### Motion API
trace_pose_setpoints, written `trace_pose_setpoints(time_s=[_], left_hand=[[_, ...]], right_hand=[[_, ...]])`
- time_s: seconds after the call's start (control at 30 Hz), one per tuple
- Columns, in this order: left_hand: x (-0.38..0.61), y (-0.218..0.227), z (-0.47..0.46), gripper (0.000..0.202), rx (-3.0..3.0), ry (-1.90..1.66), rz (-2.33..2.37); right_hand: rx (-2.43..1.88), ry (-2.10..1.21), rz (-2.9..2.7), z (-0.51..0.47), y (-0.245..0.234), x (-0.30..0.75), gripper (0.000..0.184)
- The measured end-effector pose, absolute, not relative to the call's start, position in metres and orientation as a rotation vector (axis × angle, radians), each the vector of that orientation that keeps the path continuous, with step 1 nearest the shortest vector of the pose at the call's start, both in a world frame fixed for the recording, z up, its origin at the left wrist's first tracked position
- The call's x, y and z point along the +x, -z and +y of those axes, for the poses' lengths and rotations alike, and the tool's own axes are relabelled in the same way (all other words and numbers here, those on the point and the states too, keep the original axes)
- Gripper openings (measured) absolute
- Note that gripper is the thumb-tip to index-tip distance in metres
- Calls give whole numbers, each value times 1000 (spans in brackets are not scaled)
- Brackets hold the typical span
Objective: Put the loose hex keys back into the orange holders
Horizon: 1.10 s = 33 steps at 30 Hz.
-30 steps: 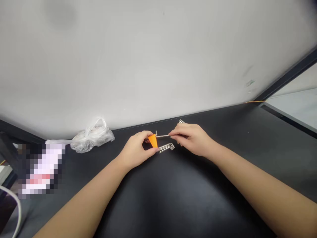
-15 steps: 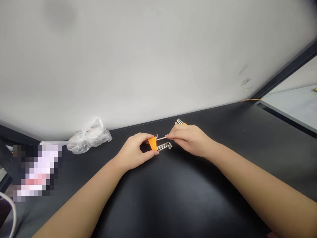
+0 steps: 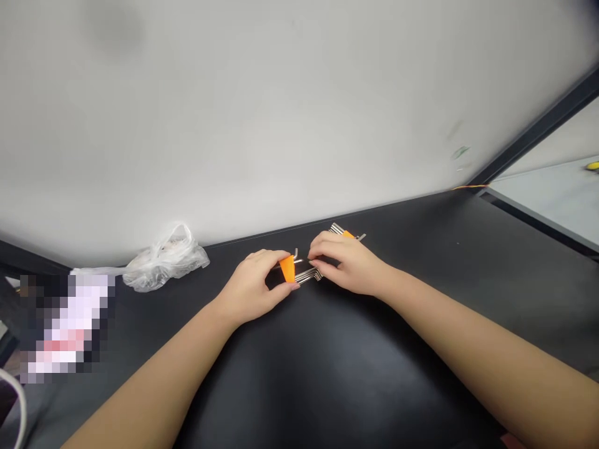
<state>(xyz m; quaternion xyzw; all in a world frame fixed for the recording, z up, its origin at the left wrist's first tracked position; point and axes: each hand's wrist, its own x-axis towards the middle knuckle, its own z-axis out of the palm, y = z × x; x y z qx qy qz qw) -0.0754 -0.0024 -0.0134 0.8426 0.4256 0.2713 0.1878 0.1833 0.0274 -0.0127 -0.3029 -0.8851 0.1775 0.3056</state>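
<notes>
My left hand (image 3: 255, 284) pinches an orange hex key holder (image 3: 287, 269) between thumb and fingers, just above the black table. Several bent silver hex keys (image 3: 309, 274) stick out of its right side, and one short bent end (image 3: 296, 252) points up at its top. My right hand (image 3: 346, 262) is close by on the right. Its thumb and fingers are apart, with the tips just beyond the end of a straight key (image 3: 299, 261). Partly hidden behind the right hand lies a second set of silver hex keys (image 3: 336, 229) with an orange holder (image 3: 349, 234).
A clear plastic bag (image 3: 166, 262) with something inside lies at the left against the pale wall (image 3: 281, 125). A pixelated patch covers an item at the far left, near a white cable (image 3: 21, 405). A black frame bar (image 3: 538, 128) rises at the right.
My right thumb and fingers have parted from the key they pinched, and less of that key now sticks out of the holder. My left hand keeps its hold.
</notes>
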Motion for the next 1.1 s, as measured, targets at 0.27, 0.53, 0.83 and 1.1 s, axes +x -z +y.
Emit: trace_pose_setpoints(time_s=[0.27, 0.53, 0.83, 1.1], left_hand=[[-72, 11, -6, 46, 2288, -770, 1084], [-76, 14, -2, 47, 2463, -677, 1253], [-79, 18, 2, 52, 2498, -676, 1361], [-80, 19, 1, 51, 2473, -691, 1381]], right_hand=[[-756, -262, -2445, 24, 20, 172, 19], [-997, -505, -2486, 37, 17, 197, 12], [-1226, -474, -2498, 39, 22, 199, 9], [-1439, -535, -2422, 35, 15, 206, 13]])
